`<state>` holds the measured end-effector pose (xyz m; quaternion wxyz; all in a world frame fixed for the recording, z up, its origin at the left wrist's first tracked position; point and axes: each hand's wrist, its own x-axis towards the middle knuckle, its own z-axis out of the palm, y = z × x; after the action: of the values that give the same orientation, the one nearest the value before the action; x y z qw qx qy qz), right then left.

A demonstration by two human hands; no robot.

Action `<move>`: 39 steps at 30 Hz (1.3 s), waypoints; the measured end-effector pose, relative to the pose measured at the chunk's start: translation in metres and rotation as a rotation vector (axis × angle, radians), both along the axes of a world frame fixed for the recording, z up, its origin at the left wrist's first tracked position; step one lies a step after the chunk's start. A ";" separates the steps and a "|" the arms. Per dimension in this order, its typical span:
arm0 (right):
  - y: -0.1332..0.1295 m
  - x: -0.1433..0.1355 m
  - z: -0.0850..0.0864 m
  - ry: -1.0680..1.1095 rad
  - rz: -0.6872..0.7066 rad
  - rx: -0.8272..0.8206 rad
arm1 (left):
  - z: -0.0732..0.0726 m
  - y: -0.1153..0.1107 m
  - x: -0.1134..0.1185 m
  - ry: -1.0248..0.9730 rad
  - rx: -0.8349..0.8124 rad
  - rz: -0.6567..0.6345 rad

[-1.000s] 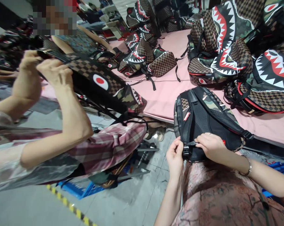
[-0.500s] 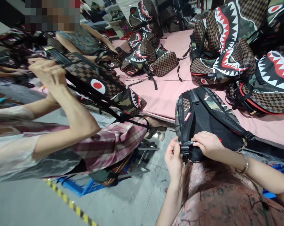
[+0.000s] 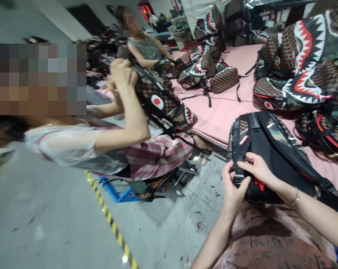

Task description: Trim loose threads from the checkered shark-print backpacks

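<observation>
The left hand (image 3: 232,186) pinches the buckle (image 3: 238,179) of the backpack (image 3: 272,168); the right hand (image 3: 257,169) grips a slim dark tool (image 3: 249,160). If the backpack shifts, the tool might nick the strap (image 3: 240,151).

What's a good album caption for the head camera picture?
Left hand and right hand at a black, camouflage-sided backpack by a flat pink table.
</observation>
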<state>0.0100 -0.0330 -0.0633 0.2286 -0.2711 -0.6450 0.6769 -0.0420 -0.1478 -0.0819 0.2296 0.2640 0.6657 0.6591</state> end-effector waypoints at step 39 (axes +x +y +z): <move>0.020 0.000 -0.025 -0.074 0.115 1.181 | -0.018 0.004 -0.047 -1.012 0.079 0.030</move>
<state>0.0096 -0.0135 -0.0878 0.2809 -0.0863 -0.9336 0.2049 -0.0886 -0.1442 -0.0998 0.5039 -0.0894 0.4494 0.7322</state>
